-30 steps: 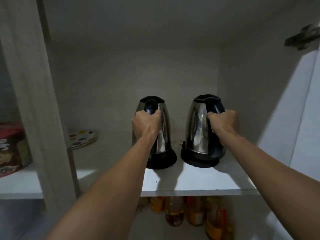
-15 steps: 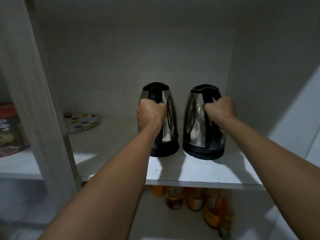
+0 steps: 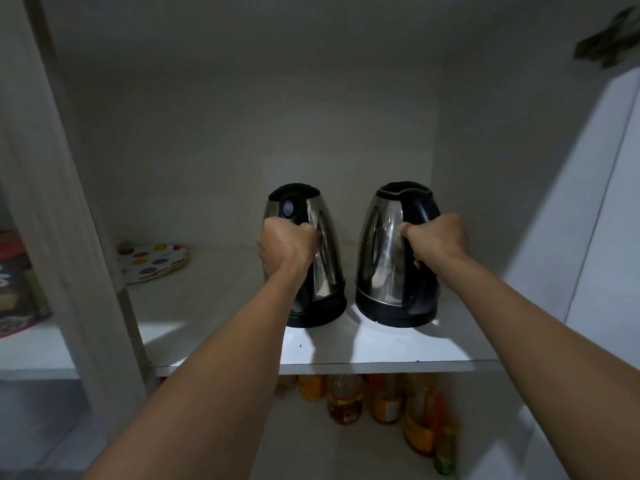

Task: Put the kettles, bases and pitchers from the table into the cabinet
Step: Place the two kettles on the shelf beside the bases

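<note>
Left kettle (image 3: pixel 313 258), right kettle (image 3: pixel 393 254) near shelf (image 3: pixel 381 351) front edge.

Dim white cabinet interior (image 3: pixel 242 116), its pale shelf (image 3: pixel 381 351) brightly lit along the front edge.

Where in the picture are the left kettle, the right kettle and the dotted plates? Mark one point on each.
left kettle (image 3: pixel 323 244), head view, on its steel side right of the hand.
right kettle (image 3: pixel 381 244), head view, on its steel body.
dotted plates (image 3: pixel 156 261), head view, on the top plate's face.
</note>
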A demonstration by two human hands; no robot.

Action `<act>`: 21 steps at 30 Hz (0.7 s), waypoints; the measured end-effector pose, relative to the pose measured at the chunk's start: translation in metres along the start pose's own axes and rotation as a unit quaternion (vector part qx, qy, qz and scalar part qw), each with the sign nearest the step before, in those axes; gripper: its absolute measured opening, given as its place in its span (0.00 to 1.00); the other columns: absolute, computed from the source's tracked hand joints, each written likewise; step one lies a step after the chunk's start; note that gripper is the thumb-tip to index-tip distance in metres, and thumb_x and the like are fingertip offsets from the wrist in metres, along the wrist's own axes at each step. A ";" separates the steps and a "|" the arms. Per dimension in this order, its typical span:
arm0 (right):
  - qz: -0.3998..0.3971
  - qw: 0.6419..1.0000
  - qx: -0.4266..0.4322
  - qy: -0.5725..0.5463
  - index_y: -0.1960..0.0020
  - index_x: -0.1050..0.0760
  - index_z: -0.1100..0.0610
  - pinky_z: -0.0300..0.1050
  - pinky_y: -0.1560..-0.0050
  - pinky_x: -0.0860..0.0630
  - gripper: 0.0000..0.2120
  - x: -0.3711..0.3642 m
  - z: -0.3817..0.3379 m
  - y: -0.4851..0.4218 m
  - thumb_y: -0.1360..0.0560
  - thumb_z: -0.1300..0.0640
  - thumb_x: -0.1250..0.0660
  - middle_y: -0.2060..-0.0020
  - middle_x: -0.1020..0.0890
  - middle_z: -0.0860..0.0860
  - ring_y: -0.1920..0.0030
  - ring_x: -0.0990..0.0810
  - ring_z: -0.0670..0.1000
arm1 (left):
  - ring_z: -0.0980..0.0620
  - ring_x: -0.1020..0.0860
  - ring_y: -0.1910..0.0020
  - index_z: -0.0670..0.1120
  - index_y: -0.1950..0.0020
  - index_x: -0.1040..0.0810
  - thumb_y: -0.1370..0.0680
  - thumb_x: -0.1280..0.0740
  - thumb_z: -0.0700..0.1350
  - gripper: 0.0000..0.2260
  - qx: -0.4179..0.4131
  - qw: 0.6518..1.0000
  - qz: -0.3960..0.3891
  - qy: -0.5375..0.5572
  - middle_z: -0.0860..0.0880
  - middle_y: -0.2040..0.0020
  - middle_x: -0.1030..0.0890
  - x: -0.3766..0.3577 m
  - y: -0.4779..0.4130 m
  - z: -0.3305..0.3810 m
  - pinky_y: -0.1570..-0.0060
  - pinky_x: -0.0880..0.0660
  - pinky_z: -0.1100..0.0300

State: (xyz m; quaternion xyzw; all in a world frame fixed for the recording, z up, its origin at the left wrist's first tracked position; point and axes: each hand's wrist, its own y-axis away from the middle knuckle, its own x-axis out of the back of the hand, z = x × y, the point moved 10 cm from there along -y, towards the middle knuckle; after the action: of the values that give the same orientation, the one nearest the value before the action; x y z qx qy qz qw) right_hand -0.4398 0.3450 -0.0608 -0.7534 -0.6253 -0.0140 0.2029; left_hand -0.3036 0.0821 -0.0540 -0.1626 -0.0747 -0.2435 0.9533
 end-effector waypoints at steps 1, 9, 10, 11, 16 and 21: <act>0.000 1.000 0.000 0.001 0.64 0.26 0.59 0.45 0.72 0.24 0.10 0.000 0.000 0.001 0.29 0.56 0.28 0.70 0.20 0.56 0.74 0.22 0.56 | 0.39 0.20 0.50 0.46 0.57 0.25 0.26 0.35 0.41 0.01 -0.003 1.000 -0.004 -0.002 0.42 0.53 0.18 0.000 -0.003 0.000 0.58 0.29 0.57; 0.073 0.997 -0.033 0.007 0.53 0.18 0.64 0.49 0.56 0.20 0.17 -0.001 0.055 0.048 0.34 0.52 0.23 0.59 0.15 0.59 0.58 0.16 0.60 | 0.42 0.26 0.44 0.44 0.43 0.22 0.29 0.28 0.48 0.17 -0.059 0.997 -0.025 -0.041 0.42 0.45 0.25 -0.009 0.014 -0.061 0.53 0.31 0.58; 0.073 0.996 -0.048 0.001 0.52 0.18 0.64 0.49 0.55 0.20 0.18 -0.005 0.074 0.059 0.34 0.52 0.21 0.57 0.16 0.59 0.57 0.17 0.60 | 0.43 0.28 0.42 0.45 0.43 0.22 0.30 0.27 0.48 0.18 -0.059 0.996 -0.040 -0.046 0.42 0.43 0.28 -0.014 0.018 -0.077 0.49 0.29 0.57; 0.076 0.995 -0.059 -0.003 0.52 0.19 0.62 0.49 0.55 0.20 0.18 -0.009 0.089 0.067 0.35 0.51 0.20 0.55 0.16 0.59 0.56 0.17 0.60 | 0.43 0.29 0.42 0.45 0.42 0.22 0.30 0.26 0.47 0.18 -0.058 0.996 -0.059 -0.036 0.42 0.42 0.29 -0.021 0.020 -0.091 0.46 0.27 0.55; 0.107 0.991 -0.071 0.030 0.56 0.20 0.58 0.55 0.52 0.17 0.22 -0.028 0.109 0.051 0.42 0.47 0.18 0.51 0.19 0.59 0.56 0.18 0.60 | 0.41 0.23 0.45 0.44 0.39 0.22 0.31 0.25 0.40 0.21 -0.046 0.997 -0.062 0.003 0.40 0.41 0.26 -0.044 0.004 -0.105 0.42 0.23 0.45; 0.121 0.991 -0.057 0.025 0.51 0.19 0.59 0.54 0.54 0.18 0.27 -0.054 0.114 0.008 0.44 0.46 0.18 0.51 0.18 0.59 0.58 0.17 0.59 | 0.41 0.22 0.51 0.39 0.46 0.20 0.32 0.27 0.39 0.15 -0.048 0.997 -0.060 0.018 0.39 0.48 0.21 -0.081 -0.034 -0.108 0.51 0.25 0.56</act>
State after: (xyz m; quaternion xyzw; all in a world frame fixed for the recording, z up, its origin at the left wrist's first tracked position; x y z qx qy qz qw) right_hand -0.4708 0.3301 -0.1827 -0.8331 -0.5229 -0.0437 0.1749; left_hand -0.3837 0.0522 -0.1642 -0.1989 -0.0553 -0.3060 0.9294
